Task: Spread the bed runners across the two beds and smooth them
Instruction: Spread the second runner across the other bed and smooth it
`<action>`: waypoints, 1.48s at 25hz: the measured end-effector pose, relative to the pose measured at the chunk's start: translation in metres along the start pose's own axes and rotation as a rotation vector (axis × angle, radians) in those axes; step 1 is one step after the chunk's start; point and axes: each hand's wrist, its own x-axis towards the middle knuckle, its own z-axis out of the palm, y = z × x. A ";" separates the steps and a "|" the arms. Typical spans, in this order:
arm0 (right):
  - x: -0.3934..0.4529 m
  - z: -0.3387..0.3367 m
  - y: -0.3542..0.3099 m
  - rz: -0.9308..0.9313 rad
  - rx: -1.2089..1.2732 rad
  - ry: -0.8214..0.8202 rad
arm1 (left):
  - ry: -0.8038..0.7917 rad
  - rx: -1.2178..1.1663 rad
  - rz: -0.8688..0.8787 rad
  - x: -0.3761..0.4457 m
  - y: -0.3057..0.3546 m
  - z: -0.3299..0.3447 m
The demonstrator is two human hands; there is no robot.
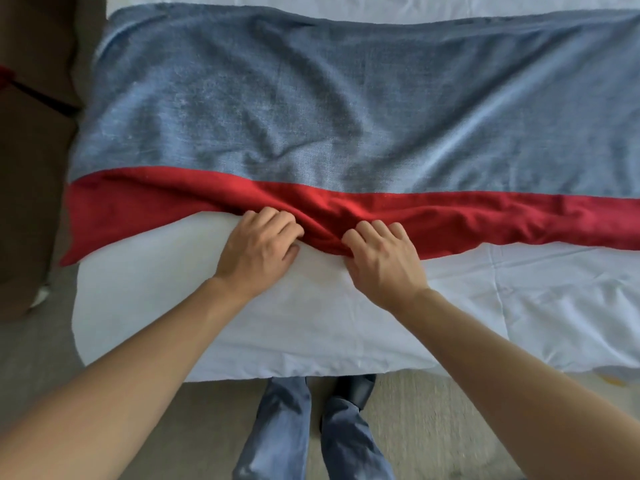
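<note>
Both hands, left hand and right hand, grip bed runner's bunched red edge over white sheet.

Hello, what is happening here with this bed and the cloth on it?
A person stands at the foot of a bed with a white sheet and works on a bed runner, grey-blue with a red band along the near edge. The left hand and the right hand both grip that red edge near its middle, fingers curled into the cloth. The runner lies across the bed but is wrinkled and bunched where the hands hold it.
</note>
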 end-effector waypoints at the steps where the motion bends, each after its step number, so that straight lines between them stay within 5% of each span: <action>1: 0.002 -0.002 -0.007 -0.017 0.011 0.001 | -0.002 0.023 -0.042 -0.002 -0.006 -0.002; 10: 0.061 0.013 -0.104 -0.248 0.039 0.034 | -0.037 0.182 -0.249 -0.047 -0.113 -0.029; 17: 0.108 0.042 -0.119 0.013 -0.167 0.052 | -0.028 0.000 -0.071 -0.052 -0.181 -0.024; 25: 0.063 0.034 -0.167 0.038 -0.115 -0.026 | -0.102 -0.186 0.046 -0.111 -0.187 -0.036; 37: 0.047 0.042 -0.218 0.070 -0.046 -0.044 | -0.151 -0.127 -0.106 -0.156 -0.170 -0.046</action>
